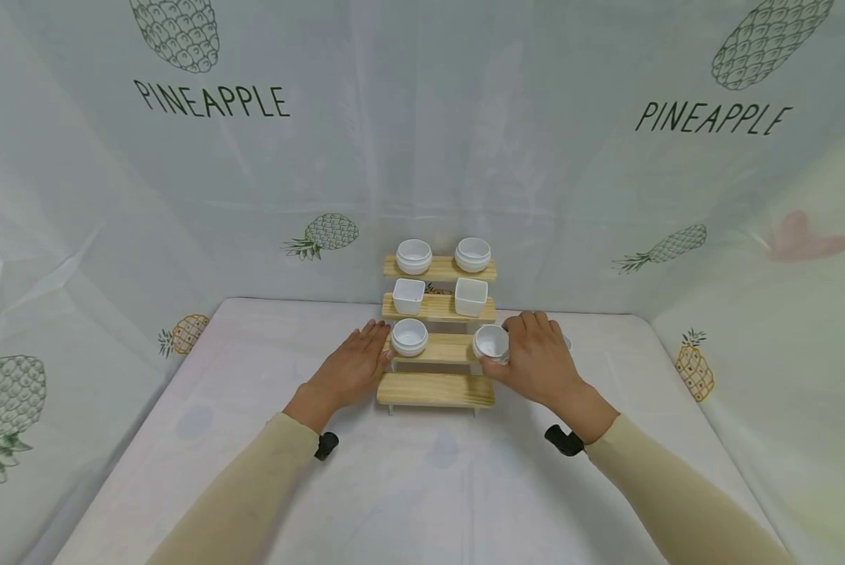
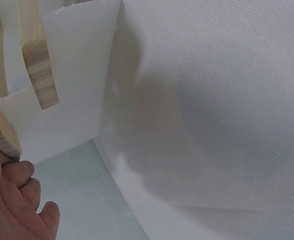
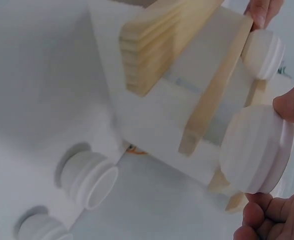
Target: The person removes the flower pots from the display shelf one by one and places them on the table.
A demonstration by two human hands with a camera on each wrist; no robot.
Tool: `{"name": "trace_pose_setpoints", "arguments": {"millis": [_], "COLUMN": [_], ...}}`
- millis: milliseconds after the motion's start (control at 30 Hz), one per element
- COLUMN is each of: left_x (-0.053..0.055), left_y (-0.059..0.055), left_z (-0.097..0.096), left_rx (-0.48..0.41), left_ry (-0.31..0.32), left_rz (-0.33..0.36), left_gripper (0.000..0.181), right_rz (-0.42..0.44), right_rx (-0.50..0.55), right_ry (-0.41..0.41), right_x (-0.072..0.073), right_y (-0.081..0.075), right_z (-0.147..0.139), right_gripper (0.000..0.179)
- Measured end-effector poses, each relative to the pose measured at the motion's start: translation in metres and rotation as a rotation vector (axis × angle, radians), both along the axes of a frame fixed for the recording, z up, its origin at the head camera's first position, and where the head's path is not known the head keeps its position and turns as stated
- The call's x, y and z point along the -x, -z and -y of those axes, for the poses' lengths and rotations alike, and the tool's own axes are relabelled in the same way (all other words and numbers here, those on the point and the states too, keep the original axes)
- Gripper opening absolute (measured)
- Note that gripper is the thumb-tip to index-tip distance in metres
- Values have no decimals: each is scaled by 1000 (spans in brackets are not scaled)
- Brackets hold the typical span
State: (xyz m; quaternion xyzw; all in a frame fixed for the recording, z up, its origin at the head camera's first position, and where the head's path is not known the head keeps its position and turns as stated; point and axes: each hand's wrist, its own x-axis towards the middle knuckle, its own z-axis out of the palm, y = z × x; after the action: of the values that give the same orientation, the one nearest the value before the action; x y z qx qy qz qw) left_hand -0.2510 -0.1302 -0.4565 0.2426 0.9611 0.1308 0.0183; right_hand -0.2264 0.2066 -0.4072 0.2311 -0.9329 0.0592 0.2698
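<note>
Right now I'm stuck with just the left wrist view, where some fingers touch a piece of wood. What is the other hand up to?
Observer: The right hand holds a round white cup by the right end of a wooden stand.
Visitor: Funny, I see no cups at all! Are there any that aren't round?
Observer: Yes, two square white cups stand on the second step from the top.
Visitor: And is every cup up on the stand?
Observer: No, the right wrist view shows two more round cups on the table beside it, one of them cut off by the picture's edge.
</note>
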Motion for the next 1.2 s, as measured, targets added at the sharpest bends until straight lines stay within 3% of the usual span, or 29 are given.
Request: {"name": "trace_pose_setpoints", "arguments": {"millis": [233, 500, 900, 1200], "left_x": [-2, 0, -1, 0], "left_y": [-2, 1, -2, 0], "left_z": [-1, -1, -1, -1], "left_rx": [16, 25, 19, 22], "left_ry": [5, 3, -9, -10], "left_rz": [-8, -1, 12, 9], "left_gripper": [65, 66, 66, 67], "right_rz": [-80, -112, 20, 133], "right_rx": [19, -16, -51, -112], "right_ry": [-10, 9, 18, 47], "right_x": [-5, -9, -14, -14], "right_y": [7, 23, 64, 84], "right_z": [-33, -64, -72, -66], "right_gripper": [54, 55, 57, 59]}}
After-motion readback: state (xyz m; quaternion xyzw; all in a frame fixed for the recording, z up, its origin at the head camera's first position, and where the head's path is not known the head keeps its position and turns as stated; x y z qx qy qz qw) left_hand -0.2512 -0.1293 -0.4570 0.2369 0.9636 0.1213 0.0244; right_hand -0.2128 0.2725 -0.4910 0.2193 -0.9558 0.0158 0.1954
